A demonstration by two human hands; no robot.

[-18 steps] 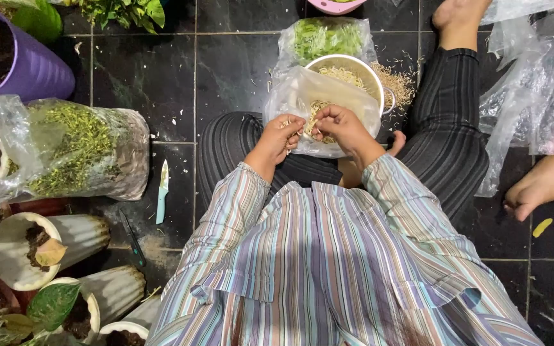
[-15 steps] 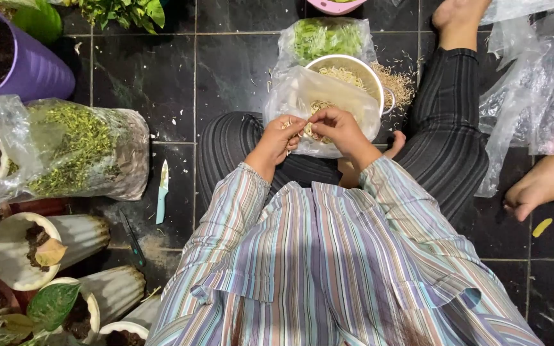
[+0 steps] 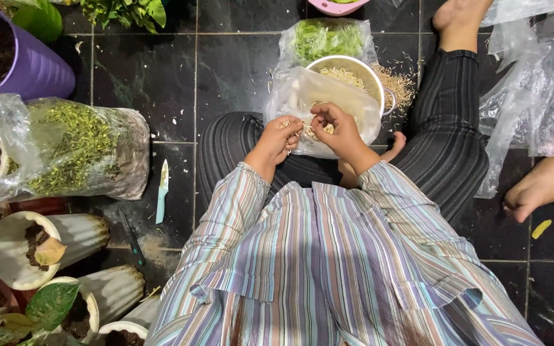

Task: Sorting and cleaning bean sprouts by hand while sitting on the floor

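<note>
Left hand (image 3: 281, 136) — centre of the frame, fingers curled and pinched on a few pale bean sprouts (image 3: 308, 130). Right hand (image 3: 333, 125) — just beside it, fingertips closed on the same small bunch; the two hands meet over the lap.

Clear plastic bag (image 3: 302, 96) — directly behind the hands, draped against a metal bowl (image 3: 376, 77) heaped with more sprouts; loose trimmings (image 3: 402, 83) lie on the tile to the bowl's right. Bag of green leaves (image 3: 328, 38) — above the bowl, upper centre.

Knife with pale blue handle (image 3: 161, 191) — on the dark tiled floor (image 3: 149, 77), left of the knee, well apart from both hands.

Large clear bag of green stalks (image 3: 78, 150) — left edge, middle. Purple pot (image 3: 30, 61) — upper left. White ribbed pots (image 3: 65, 237) — lower left, crowding that corner.

Crumpled clear plastic (image 3: 527, 83) and another person's bare foot (image 3: 543, 186) — right edge. Open floor shows mainly between the knife and the upper centre.
</note>
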